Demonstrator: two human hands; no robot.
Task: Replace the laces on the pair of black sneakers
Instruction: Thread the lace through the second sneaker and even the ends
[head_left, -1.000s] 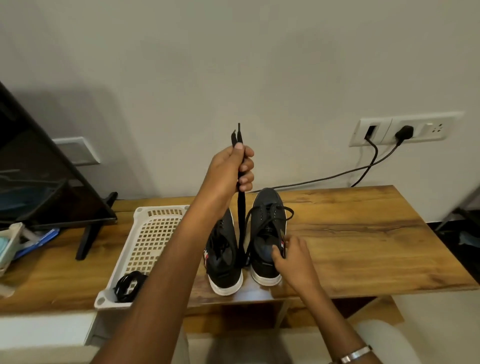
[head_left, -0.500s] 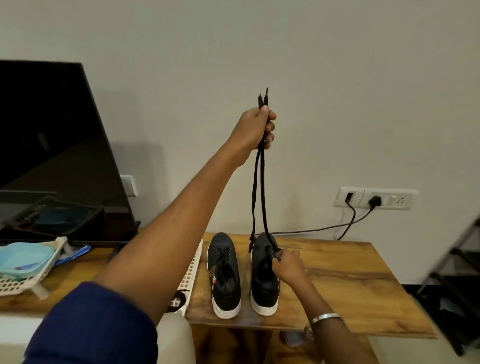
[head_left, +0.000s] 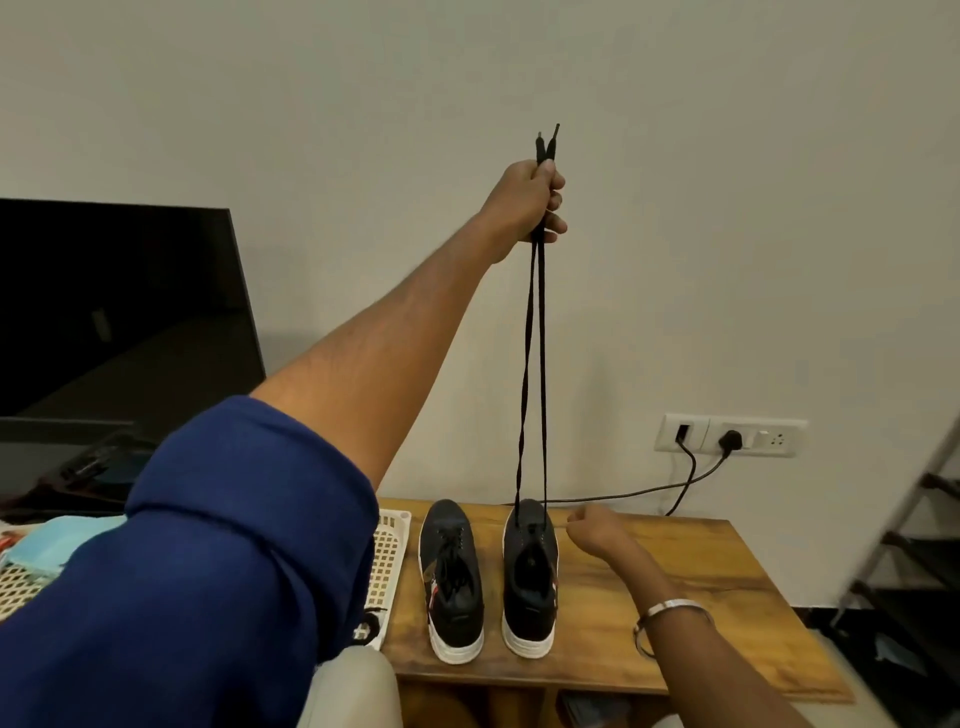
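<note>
Two black sneakers with white soles stand side by side on the wooden table (head_left: 675, 597), toes to the wall. The left sneaker (head_left: 451, 582) is laced. My left hand (head_left: 530, 202) is raised high, shut on both ends of a black lace (head_left: 535, 364) that hangs taut in two strands down to the toe end of the right sneaker (head_left: 530, 577). The lace tips stick out above my fist. My right hand (head_left: 592, 530) hovers just right of that sneaker, fingers curled, apart from the shoe and holding nothing.
A white perforated basket (head_left: 387, 551) sits left of the sneakers with a black bundle in it. A dark TV screen (head_left: 119, 312) stands at the far left. A wall socket (head_left: 732, 436) with black cables is behind the table. A metal rack (head_left: 914, 545) stands at right.
My left hand has risen much higher, drawing the lace up out of the right sneaker until it hangs long and straight. My right hand has let go of the shoe and moved slightly right.
</note>
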